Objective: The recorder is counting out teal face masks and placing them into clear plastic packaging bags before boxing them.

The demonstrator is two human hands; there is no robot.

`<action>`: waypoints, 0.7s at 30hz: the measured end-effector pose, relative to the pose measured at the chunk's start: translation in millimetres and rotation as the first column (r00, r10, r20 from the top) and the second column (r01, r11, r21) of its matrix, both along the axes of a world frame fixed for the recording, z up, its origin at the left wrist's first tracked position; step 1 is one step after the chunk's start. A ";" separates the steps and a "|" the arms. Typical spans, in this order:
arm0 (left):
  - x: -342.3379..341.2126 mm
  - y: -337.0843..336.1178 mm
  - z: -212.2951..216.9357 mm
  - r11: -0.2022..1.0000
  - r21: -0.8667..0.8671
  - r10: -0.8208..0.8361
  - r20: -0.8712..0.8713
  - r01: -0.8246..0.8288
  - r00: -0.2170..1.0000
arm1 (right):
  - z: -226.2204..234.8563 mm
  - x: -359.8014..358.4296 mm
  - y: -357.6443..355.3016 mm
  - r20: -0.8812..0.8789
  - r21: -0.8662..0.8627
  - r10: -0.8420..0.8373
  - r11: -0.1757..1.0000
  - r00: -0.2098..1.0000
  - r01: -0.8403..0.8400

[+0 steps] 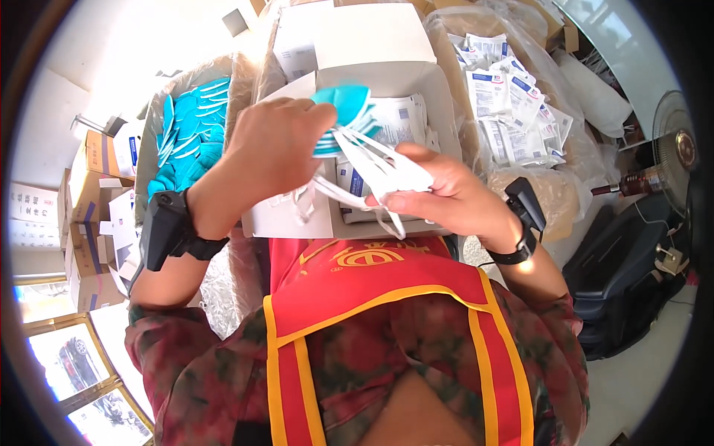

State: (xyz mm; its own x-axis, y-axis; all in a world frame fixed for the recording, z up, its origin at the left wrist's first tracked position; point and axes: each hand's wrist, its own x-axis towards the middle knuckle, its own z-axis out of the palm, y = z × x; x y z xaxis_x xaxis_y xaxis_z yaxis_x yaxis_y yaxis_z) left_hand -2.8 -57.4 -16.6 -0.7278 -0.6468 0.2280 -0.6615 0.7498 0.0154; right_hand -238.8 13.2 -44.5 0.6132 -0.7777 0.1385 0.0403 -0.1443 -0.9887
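A stack of teal cup-shaped face masks (346, 105) is gripped in my left hand (277, 141), blurred at its upper edge. From the stack, white elastic straps (370, 157) stretch down to my right hand (457, 195), whose thumb and fingers close on their bunched ends. Some strap loops dangle below the fingers. Both hands are above an open white carton (297, 221) with its flaps folded out. Inside the carton lie flat white sachets (398, 119) with blue print, partly hidden by the masks and hands.
At the left, a plastic-lined box holds many teal masks (195, 123). On the right, a lined carton holds loose white sachets (513, 100). Brown cartons (93, 178) stand far left. A fan (673, 141) and a black backpack (625, 275) are at the right.
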 end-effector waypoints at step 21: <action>32.9 90.7 69.8 0.829 0.060 -0.550 -0.098 0.556 0.830 | 101.1 -45.2 61.8 -0.645 -0.360 0.113 0.827 0.756 -0.431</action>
State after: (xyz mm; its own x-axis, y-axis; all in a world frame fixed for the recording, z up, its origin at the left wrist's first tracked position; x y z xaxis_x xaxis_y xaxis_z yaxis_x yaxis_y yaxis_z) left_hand 30.1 33.3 53.2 -0.9526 -0.1597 0.2591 -0.1309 0.9835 0.1246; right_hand -284.0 74.9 56.5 0.8671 -0.4976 -0.0219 -0.3941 -0.6587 -0.6409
